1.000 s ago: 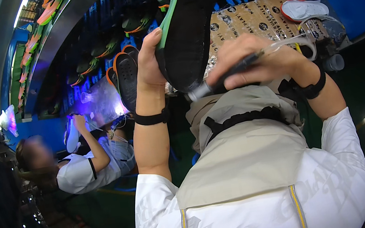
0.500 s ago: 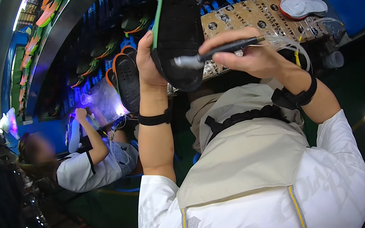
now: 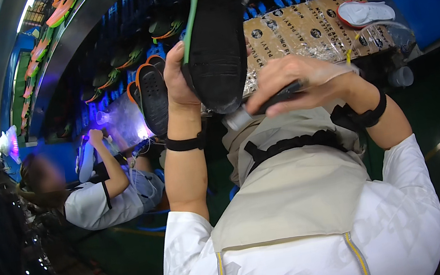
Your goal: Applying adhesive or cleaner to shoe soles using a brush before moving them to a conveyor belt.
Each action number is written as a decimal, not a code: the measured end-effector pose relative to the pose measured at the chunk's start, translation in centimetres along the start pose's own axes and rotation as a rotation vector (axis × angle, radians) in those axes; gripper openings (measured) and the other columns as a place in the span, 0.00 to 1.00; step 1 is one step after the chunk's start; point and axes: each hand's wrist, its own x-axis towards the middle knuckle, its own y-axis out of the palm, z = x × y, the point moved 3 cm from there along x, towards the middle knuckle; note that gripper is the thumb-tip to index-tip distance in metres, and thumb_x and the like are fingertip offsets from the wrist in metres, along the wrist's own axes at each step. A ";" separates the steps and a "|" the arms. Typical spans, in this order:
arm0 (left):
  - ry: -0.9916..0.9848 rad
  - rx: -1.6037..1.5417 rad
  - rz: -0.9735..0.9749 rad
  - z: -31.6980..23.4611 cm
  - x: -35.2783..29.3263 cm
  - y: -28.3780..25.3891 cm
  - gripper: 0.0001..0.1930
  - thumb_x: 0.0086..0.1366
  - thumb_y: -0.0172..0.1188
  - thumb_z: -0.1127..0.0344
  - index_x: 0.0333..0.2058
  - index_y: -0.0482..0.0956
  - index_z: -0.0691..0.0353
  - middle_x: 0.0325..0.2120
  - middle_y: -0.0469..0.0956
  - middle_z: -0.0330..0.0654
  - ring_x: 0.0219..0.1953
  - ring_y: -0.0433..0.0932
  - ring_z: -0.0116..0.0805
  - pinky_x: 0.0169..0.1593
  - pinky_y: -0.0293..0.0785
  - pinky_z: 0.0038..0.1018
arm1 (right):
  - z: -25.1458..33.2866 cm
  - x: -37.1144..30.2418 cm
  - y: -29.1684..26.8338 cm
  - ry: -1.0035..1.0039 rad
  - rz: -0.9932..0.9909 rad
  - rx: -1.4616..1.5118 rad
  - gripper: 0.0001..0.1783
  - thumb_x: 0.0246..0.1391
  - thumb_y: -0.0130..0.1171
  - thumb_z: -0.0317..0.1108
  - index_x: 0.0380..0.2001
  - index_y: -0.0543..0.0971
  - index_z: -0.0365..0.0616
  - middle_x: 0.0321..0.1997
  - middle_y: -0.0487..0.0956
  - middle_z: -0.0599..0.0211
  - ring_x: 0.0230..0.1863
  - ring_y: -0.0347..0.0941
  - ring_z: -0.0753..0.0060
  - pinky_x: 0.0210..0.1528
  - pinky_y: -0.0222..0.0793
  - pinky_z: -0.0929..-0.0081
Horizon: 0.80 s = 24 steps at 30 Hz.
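My left hand (image 3: 177, 81) grips a black shoe sole (image 3: 217, 61) by its left edge, where a green and orange strip runs along the side. The sole stands nearly upright, its broad black face toward me and its rounded end lowest. In my right hand (image 3: 305, 76) is a brush with a dark handle (image 3: 285, 95) and a pale head (image 3: 238, 117), blurred by motion. The brush head is just below and right of the sole's rounded end; whether it touches cannot be told. A thin tube (image 3: 385, 24) runs near my right wrist.
Two black soles with orange rims (image 3: 155, 101) stand left of my left wrist. On the cardboard-covered bench (image 3: 296, 35) lies a white sole with a red rim (image 3: 365, 12). A clear cup (image 3: 401, 76) is at right. A co-worker (image 3: 107, 200) sits at left; shoes (image 3: 166, 26) line racks behind.
My right hand has moved down, taking the brush from the sole's lower face to below its rounded end. My left hand and the sole have barely shifted.
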 end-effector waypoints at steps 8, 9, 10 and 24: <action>-0.272 0.038 -0.189 -0.4 0.4 -0.3 0.20 0.76 0.52 0.58 0.56 0.81 0.68 0.45 0.87 0.48 0.42 0.88 0.33 0.47 0.85 0.28 | 0.2 -0.3 -1.2 0.020 0.109 -0.098 0.17 0.55 0.73 0.32 0.48 0.87 0.46 0.34 0.82 0.63 0.39 0.77 0.56 0.45 0.72 0.61; -0.316 0.098 -0.228 -0.3 0.4 -0.2 0.20 0.76 0.53 0.58 0.55 0.81 0.67 0.44 0.87 0.47 0.41 0.88 0.32 0.46 0.85 0.27 | 0.7 -0.4 -1.1 0.015 0.208 -0.040 0.17 0.55 0.73 0.32 0.48 0.87 0.47 0.33 0.81 0.65 0.39 0.77 0.57 0.45 0.71 0.61; -0.360 0.159 -0.266 -0.2 0.4 0.0 0.19 0.77 0.54 0.58 0.54 0.82 0.67 0.43 0.87 0.46 0.40 0.88 0.31 0.45 0.85 0.26 | 0.9 -0.5 -1.3 0.021 0.216 -0.048 0.17 0.55 0.73 0.32 0.48 0.87 0.47 0.33 0.81 0.65 0.39 0.77 0.57 0.45 0.71 0.61; -0.346 0.150 -0.326 0.3 -0.2 -1.5 0.19 0.76 0.54 0.59 0.53 0.83 0.68 0.43 0.88 0.47 0.39 0.88 0.31 0.45 0.86 0.26 | 0.8 -1.5 -3.7 -0.037 0.167 -0.339 0.20 0.51 0.73 0.30 0.50 0.87 0.51 0.34 0.77 0.69 0.40 0.73 0.60 0.47 0.68 0.63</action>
